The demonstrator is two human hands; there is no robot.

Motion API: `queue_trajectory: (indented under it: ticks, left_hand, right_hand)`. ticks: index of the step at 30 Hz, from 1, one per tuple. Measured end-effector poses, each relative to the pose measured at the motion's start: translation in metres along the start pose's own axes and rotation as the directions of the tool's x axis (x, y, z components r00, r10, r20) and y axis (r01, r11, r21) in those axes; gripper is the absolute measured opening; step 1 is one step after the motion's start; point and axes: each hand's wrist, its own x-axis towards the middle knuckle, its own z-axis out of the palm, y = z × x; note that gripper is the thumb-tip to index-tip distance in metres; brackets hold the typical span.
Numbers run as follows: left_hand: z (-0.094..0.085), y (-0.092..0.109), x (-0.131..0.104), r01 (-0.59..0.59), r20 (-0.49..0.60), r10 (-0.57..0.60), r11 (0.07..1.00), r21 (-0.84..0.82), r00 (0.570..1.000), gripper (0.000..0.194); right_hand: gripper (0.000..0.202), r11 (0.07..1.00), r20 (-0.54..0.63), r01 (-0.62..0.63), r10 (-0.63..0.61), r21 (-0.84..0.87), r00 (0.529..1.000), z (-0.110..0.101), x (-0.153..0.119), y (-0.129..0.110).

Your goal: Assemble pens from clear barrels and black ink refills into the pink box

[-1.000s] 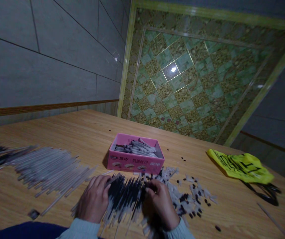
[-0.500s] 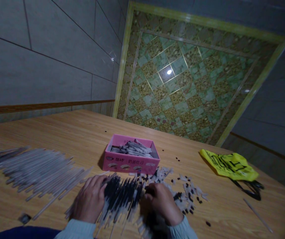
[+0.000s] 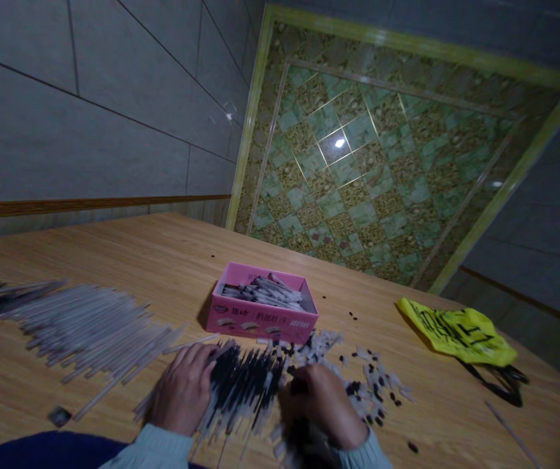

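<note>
My left hand (image 3: 182, 389) is closed, its thumb and fingers pinching a thin greyish tube (image 3: 224, 350) that pokes out past the fingertips. Close beside it on the wooden table lies a row of slim pen-like sticks (image 3: 248, 381), black in the upper part and clear lower down. On the right of this row, my right hand (image 3: 323, 398) is curled shut, with a small black piece (image 3: 292, 371) at its fingertips; the palm side is hidden. A pink box (image 3: 263, 324) stands just beyond both hands, holding many whitish pen-like tubes (image 3: 270, 290).
Many clear tubes (image 3: 89, 326) spread at the left, with dark sticks (image 3: 1, 299) beyond them. Small black and clear pieces (image 3: 375, 384) are scattered right of my right hand. A yellow bag (image 3: 458, 333) with black straps and a single tube (image 3: 512, 433) lie farther right.
The whole view has shifted slightly, so the table things appear a little farther right. Both hands stay by the row of sticks with nearly the same grip.
</note>
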Motion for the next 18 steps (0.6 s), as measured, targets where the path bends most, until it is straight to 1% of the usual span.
queue_trajectory:
  ticks: [4, 7, 9, 11, 12, 13, 14, 15, 16, 17, 18]
  left_hand:
    - [0.002, 0.001, -0.001, -0.013, -0.003, 0.012, 0.999, -0.032, 1.000, 0.019]
    - [0.002, 0.006, -0.002, -0.025, -0.016, 0.023, 0.995, -0.100, 1.000, 0.017]
    - [0.002, 0.009, -0.004, -0.020, -0.030, 0.015, 0.984, -0.178, 0.999, 0.017]
    - [0.004, 0.013, -0.005, 0.025, -0.052, -0.041, 0.957, -0.290, 0.998, 0.017]
    - [0.004, 0.016, -0.006, 0.076, -0.053, -0.102, 0.927, -0.367, 0.993, 0.018]
    - [0.005, 0.018, -0.006, 0.150, -0.038, -0.189, 0.873, -0.465, 0.981, 0.020]
    - [0.006, 0.020, -0.006, 0.235, 0.006, -0.282, 0.786, -0.572, 0.959, 0.023]
    - [0.006, 0.023, -0.005, 0.334, 0.093, -0.378, 0.646, -0.686, 0.921, 0.026]
    - [0.006, 0.025, -0.003, 0.423, 0.205, -0.447, 0.468, -0.776, 0.871, 0.028]
    - [0.005, 0.027, -0.001, 0.488, 0.328, -0.466, 0.278, -0.827, 0.822, 0.029]
    - [0.004, 0.028, 0.001, 0.527, 0.429, -0.475, 0.089, -0.845, 0.769, 0.026]
  right_hand:
    - [0.016, 0.996, 0.039, -0.032, 0.035, -0.084, 0.999, 0.001, -0.003, 0.010]
    - [0.017, 0.993, 0.062, -0.032, 0.039, -0.113, 0.997, 0.008, -0.003, 0.008]
    - [0.018, 0.992, 0.073, -0.032, 0.041, -0.121, 0.997, 0.014, -0.003, 0.004]
    - [0.017, 0.991, 0.076, -0.039, 0.049, -0.127, 0.996, 0.021, -0.003, 0.000]
    - [0.016, 0.991, 0.077, -0.043, 0.053, -0.126, 0.996, 0.023, -0.002, -0.001]
    - [0.015, 0.991, 0.077, -0.045, 0.055, -0.122, 0.995, 0.024, -0.002, -0.002]
    - [0.015, 0.992, 0.075, -0.047, 0.057, -0.117, 0.996, 0.025, -0.002, -0.003]
    - [0.016, 0.992, 0.072, -0.048, 0.057, -0.118, 0.996, 0.025, -0.001, -0.003]
    - [0.017, 0.993, 0.065, -0.044, 0.051, -0.105, 0.997, 0.025, -0.001, -0.004]
    - [0.017, 0.997, 0.041, -0.043, 0.046, -0.065, 0.998, 0.025, 0.000, -0.006]
    - [0.016, 0.999, 0.002, -0.043, 0.043, 0.016, 0.999, 0.026, 0.002, -0.009]
